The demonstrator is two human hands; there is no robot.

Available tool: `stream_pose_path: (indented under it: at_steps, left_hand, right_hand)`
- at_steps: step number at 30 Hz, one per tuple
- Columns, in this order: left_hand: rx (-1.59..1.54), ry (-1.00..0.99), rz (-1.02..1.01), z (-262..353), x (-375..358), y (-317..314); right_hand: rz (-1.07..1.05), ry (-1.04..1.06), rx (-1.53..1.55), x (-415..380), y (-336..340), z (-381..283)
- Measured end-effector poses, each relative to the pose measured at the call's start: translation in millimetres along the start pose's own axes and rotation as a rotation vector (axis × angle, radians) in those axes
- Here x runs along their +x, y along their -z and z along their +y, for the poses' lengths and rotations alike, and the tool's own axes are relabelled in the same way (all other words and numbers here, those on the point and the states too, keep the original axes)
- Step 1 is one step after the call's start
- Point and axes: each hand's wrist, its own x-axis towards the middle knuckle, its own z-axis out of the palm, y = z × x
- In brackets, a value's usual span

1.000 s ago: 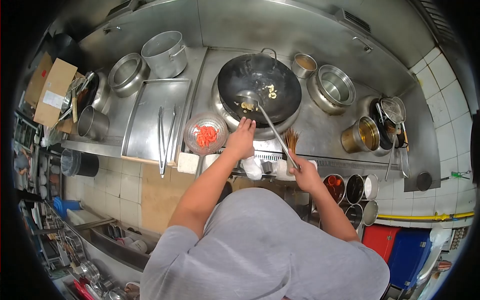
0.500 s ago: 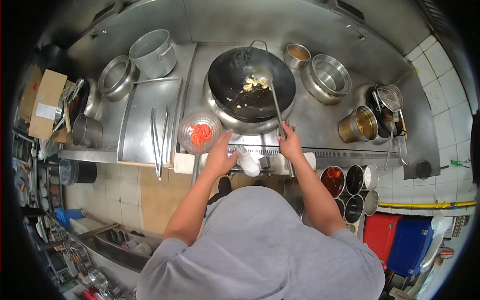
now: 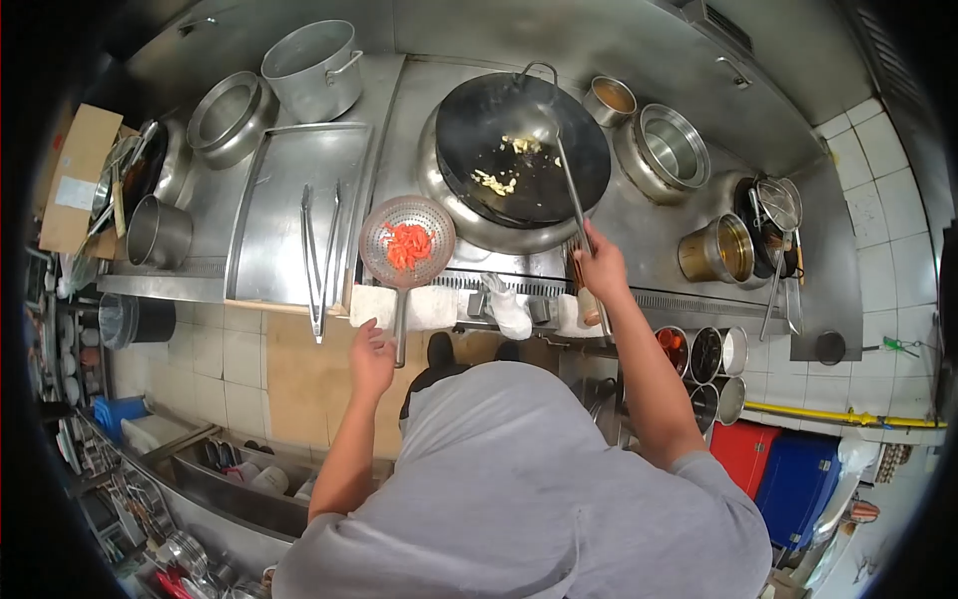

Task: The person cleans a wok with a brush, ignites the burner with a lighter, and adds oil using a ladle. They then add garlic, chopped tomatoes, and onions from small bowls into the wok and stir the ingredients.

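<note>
Stainless steel covers the whole cooking range [image 3: 649,235] seen from the head camera, and a black wok [image 3: 523,150] is set into its burner ring with pale bits of food scattered on its floor. A long-handled ladle [image 3: 559,160] is laid across the wok, its bowl at the far side among the food, and its handle is gripped in the closed right hand [image 3: 599,268] at the near rim of the range. The left hand [image 3: 371,351] is held open with fingers spread, below the range front and just beside the end of the handle of a perforated strainer [image 3: 407,243]; no contact between them can be made out. Orange pieces are held in the strainer's bowl, which rests between the wok and a flat steel tray [image 3: 289,215]. A pair of tongs [image 3: 319,255] is laid on that tray. Behind it a tall stockpot [image 3: 309,65] and a round steel bowl [image 3: 225,112] are placed. To the right of the wok a small sauce pot [image 3: 609,100], an empty burner ring [image 3: 674,150] and a brass-coloured pot [image 3: 720,250] are ranged, and seasoning tubs [image 3: 704,351] are grouped below the right forearm.
</note>
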Motion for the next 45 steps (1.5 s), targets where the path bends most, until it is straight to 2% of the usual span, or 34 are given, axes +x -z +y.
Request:
stream_pose_path:
  at_steps: [1,5,7,9,11,12,14,19,21,22,24,26,28,30,31,34,36,37,41,43,45]
  left_hand:
    - [-0.015,0.03,-0.011,-1.4,-0.1,2.0]
    - [-0.014,0.105,-0.013,-8.7,6.4,8.4]
    - [-0.012,0.096,-0.012,-16.3,10.5,9.5]
    - [-0.021,0.099,-0.013,-25.4,13.5,13.5]
    - [-0.02,0.105,-0.013,-30.6,13.6,17.7]
    - [-0.037,0.115,-0.007,-30.5,14.1,20.6]
    - [-0.045,0.115,-0.014,-30.3,14.5,24.9]
    - [0.044,0.084,-0.03,-16.6,25.2,22.7]
    - [0.096,0.068,-0.025,-8.2,27.0,20.7]
    - [0.148,0.069,-0.027,-5.3,27.5,19.4]
    - [0.083,0.104,-0.024,-31.0,34.9,5.1]
    - [0.022,0.145,-0.02,-34.3,28.8,-0.5]
    - [-0.264,0.468,-0.06,-18.1,18.4,-8.8]
    - [-0.349,0.528,-0.075,-8.9,7.6,-11.6]
    - [-0.432,0.595,-0.1,-5.8,0.5,-11.8]
    - [-0.522,0.584,-0.079,8.8,-14.1,-11.6]
    - [-0.507,0.576,-0.041,2.8,-19.2,-13.7]
    - [-0.491,0.571,-0.014,0.4,-21.5,-14.7]
    - [-0.527,0.557,0.03,13.8,-31.8,-15.9]
    - [-0.502,0.568,0.081,15.8,-32.1,-14.3]
    - [-0.474,0.563,0.093,8.3,-29.2,-13.0]
  right_hand:
    - [0.059,-0.057,-0.161,0.0,-2.1,-12.2]
    - [0.059,0.009,-0.178,-2.9,-16.6,0.9]
    - [-0.026,0.119,-0.125,-29.6,-8.8,9.3]
    - [-0.133,-0.072,-0.109,-79.1,17.8,-33.5]
    - [-0.115,0.045,-0.161,-128.4,29.2,-46.3]
    - [-0.119,0.039,-0.161,-141.3,30.0,-38.7]
    - [-0.148,0.066,0.077,-160.7,35.4,-27.4]
    - [-0.098,-0.029,-0.054,-84.9,36.4,29.6]
    - [0.073,-0.038,0.079,-46.1,17.2,56.6]
    - [0.078,-0.029,0.089,-35.2,7.5,57.3]
    - [0.297,0.07,-0.061,-23.5,-19.8,49.4]
    - [0.266,0.067,-0.037,-25.9,-43.5,43.3]
    - [0.238,0.073,-0.014,-29.9,-43.1,40.2]
    - [-0.085,-0.048,0.314,-41.2,-28.9,36.9]
    - [-0.1,-0.042,0.318,-56.3,-17.0,28.2]
    - [-0.197,0.097,0.185,-89.8,16.8,14.6]
    - [-0.329,-0.004,0.291,-90.4,33.3,27.4]
    - [-0.286,0.116,0.234,-76.2,32.1,46.3]
    - [-0.245,0.009,0.314,2.5,36.6,79.2]
    - [-0.05,0.114,0.191,31.0,26.4,88.8]
    - [-0.018,0.049,0.086,24.9,28.4,46.1]
